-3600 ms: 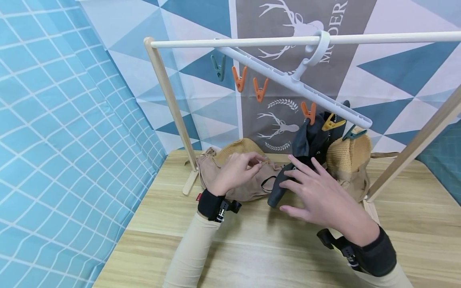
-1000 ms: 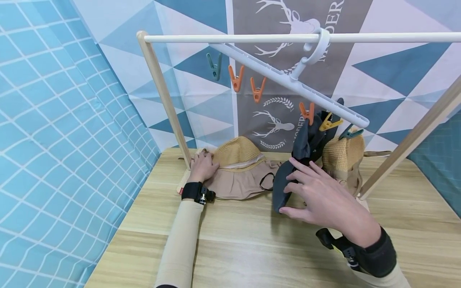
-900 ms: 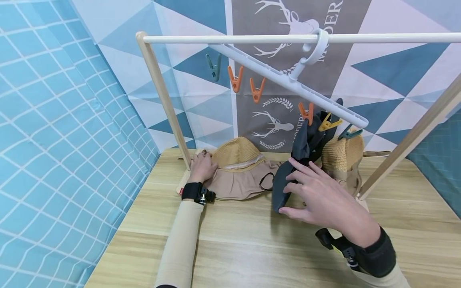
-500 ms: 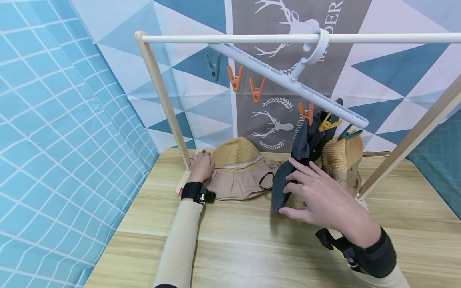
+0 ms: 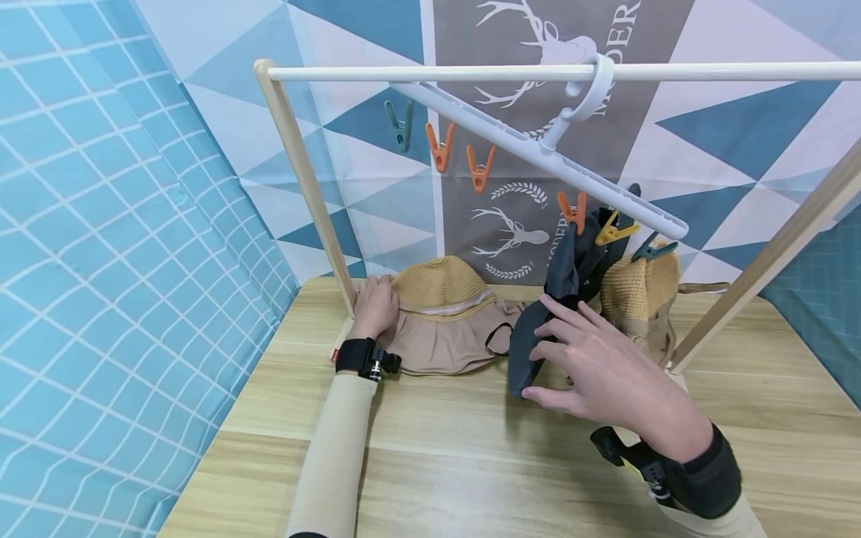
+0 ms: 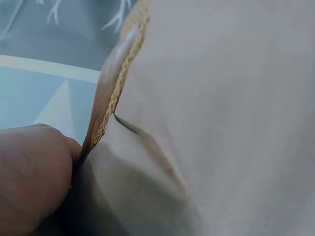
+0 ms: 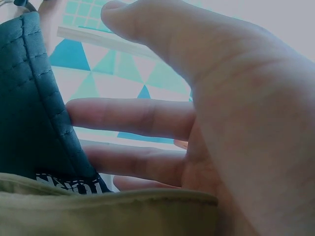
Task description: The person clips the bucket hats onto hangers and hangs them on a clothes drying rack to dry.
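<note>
On the table's left side lies a sun hat (image 5: 440, 340) with a yellow woven crown and a pleated beige brim. My left hand (image 5: 375, 305) grips its left end; the left wrist view shows the thumb against the beige cloth (image 6: 236, 118), the other fingers mostly hidden. A dark cap (image 5: 528, 344) hangs from the hanger by an orange clip (image 5: 572, 211) and a yellow clip (image 5: 615, 229), its brim low over the table. Beside that brim, my right hand (image 5: 599, 366) is spread, its fingertips right at the cap's stitched edge (image 7: 37, 98) in the right wrist view.
A white hanger (image 5: 538, 152) hangs slanted from the rack's bar (image 5: 430, 73). Vacant orange and green clips (image 5: 440, 147) dangle at its left. Behind my right hand, a second woven hat (image 5: 635, 288) hangs from a green clip (image 5: 654, 247). Wooden posts (image 5: 306, 179) stand either side.
My left hand has moved from the sun hat's middle to its left end, and the crown now shows. The cap's brim has turned flatter towards me. Lately my left fingers shifted slightly; my right hand stayed put.
</note>
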`<state>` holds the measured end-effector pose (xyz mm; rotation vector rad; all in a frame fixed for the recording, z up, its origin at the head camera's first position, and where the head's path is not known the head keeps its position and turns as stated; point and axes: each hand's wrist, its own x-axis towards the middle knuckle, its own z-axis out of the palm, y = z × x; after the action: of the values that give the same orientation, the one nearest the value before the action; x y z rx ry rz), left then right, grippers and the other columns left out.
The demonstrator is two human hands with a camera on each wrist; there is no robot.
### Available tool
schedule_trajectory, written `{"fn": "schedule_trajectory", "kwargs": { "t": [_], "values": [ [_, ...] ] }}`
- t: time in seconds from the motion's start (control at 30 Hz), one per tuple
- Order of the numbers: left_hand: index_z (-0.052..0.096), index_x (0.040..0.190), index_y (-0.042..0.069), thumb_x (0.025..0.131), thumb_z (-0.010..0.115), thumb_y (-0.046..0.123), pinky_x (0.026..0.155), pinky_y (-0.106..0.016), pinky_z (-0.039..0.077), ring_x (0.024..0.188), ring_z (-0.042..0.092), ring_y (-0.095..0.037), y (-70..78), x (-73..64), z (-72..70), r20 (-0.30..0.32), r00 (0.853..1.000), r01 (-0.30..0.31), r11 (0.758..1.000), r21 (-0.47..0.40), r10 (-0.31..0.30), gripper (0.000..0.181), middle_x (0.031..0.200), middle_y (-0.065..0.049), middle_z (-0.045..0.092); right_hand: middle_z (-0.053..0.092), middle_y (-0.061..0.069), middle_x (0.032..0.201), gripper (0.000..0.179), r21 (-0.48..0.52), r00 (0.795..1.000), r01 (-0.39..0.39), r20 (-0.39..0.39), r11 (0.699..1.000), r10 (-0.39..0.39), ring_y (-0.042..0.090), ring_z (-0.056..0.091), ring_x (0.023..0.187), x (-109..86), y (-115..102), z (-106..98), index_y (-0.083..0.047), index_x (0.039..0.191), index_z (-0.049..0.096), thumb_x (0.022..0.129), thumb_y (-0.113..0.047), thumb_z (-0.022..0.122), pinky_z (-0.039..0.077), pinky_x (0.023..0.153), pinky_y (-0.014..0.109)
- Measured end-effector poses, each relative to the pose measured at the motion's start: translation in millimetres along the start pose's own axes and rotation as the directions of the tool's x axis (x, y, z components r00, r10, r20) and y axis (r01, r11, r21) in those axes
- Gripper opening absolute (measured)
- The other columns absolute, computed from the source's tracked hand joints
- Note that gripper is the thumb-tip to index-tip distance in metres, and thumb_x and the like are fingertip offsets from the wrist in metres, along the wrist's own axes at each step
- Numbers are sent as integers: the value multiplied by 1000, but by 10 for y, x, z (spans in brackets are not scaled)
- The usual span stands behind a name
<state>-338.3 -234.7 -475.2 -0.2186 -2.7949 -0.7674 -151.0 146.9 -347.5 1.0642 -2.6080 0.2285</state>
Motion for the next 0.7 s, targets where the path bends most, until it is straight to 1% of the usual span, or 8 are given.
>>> {"fn": "schedule_trajectory", "kwargs": {
  "t": [0.13,0.2,0.3,0.4,0.47,0.57,0.63,0.7],
  "values": [
    [59,147,-18,116,38,5,107,-57,35,115,43,-50,100,-17,-79,-45,998,-36,999,14,37,44,135,-43,57,82,7,128,34,1,1000,-4,5,1000,4,47,56,158,-2,1,-6,-22,104,86,90,-52,93,48,123,72],
    [63,140,-18,116,38,5,103,-54,34,107,44,-46,128,-19,-107,-79,994,-70,997,38,73,42,128,-41,61,82,7,129,34,1,1000,-7,10,1000,7,46,56,158,-2,2,-9,-22,104,86,90,-53,93,48,123,72],
    [66,136,-18,116,39,4,101,-52,33,103,47,-46,199,-34,-153,-133,984,-114,992,51,120,40,123,-40,63,83,8,131,35,4,1000,-14,18,1000,14,46,56,158,-5,7,-11,-22,105,87,90,-53,92,47,123,72],
    [67,137,-16,116,38,4,99,-52,33,102,47,-45,288,-64,-216,-178,974,-132,990,52,139,40,121,-38,64,83,8,133,34,11,1000,-19,23,1000,19,46,56,158,-5,11,-11,-22,106,87,91,-53,92,47,124,72],
    [66,141,-15,116,37,5,99,-54,33,104,45,-45,292,-56,-217,-211,967,-144,990,11,143,43,123,-38,63,83,8,134,34,13,999,-22,24,1000,21,46,57,158,-6,13,-12,-22,106,87,91,-53,92,46,124,72],
    [67,140,-13,116,35,8,96,-52,33,102,43,-42,292,-33,-221,-275,947,-175,984,-18,163,45,119,-35,62,83,8,134,34,16,999,-24,24,1000,23,46,57,157,-8,14,-13,-22,106,87,91,-52,92,46,125,72],
    [69,136,-12,116,35,10,94,-49,31,99,39,-40,260,7,-200,-330,924,-219,975,-49,191,45,114,-32,60,83,8,134,34,16,999,-24,26,1000,24,46,57,157,-7,15,-14,-22,107,87,91,-52,92,46,125,72],
    [70,130,-10,116,35,11,92,-47,28,95,37,-37,235,44,-190,-375,900,-259,965,-50,223,43,107,-28,57,83,8,133,34,16,999,-24,28,1000,23,46,57,158,-5,15,-15,-22,107,87,92,-52,91,46,125,72]
  ]
}}
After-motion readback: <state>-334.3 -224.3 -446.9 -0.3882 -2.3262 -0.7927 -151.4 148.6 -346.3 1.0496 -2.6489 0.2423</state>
